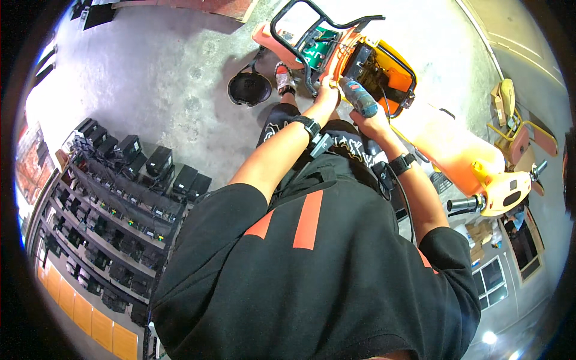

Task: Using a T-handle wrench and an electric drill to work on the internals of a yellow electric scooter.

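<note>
An orange-and-yellow electric scooter (459,153) stands in front of me, its handlebar end toward the lower right. My right hand (373,122) is closed around a blue-grey power drill (359,97), whose front points at the scooter's body. Close to the drill's front, my left hand (327,95) is at the orange body with its fingers drawn together; what they hold is hidden. Beyond the hands, an open compartment (375,69) shows dark parts and wires inside a yellow shell. A green circuit board (321,48) sits under a black tubular rack (300,42).
A round black padded piece (249,88) lies on the concrete floor left of my foot (284,78). Shelving (108,228) packed with black boxes runs along the left. At the right are a yellow-framed chair (522,141) and cardboard boxes (480,231) near the wall.
</note>
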A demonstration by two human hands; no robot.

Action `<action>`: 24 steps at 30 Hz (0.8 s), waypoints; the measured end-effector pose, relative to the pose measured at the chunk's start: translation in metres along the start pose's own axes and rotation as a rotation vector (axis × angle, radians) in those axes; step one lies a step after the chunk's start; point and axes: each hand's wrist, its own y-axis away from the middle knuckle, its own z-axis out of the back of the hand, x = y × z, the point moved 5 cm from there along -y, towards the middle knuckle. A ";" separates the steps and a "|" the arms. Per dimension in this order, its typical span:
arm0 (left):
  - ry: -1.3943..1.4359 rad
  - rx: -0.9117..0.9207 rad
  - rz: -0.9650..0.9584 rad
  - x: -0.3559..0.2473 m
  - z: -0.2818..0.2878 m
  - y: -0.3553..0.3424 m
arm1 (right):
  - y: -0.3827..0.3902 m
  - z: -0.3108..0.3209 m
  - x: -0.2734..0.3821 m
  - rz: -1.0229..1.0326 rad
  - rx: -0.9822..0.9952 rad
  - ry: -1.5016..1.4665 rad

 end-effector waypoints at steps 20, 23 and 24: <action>-0.348 0.102 -0.063 -0.067 0.015 0.000 | 0.016 -0.002 0.006 0.200 -0.091 -0.132; -0.271 0.121 0.093 -0.092 0.003 0.005 | 0.014 -0.007 0.001 0.230 -0.086 -0.093; -0.364 0.144 0.046 -0.104 -0.002 0.006 | 0.014 -0.010 -0.001 0.210 -0.085 -0.075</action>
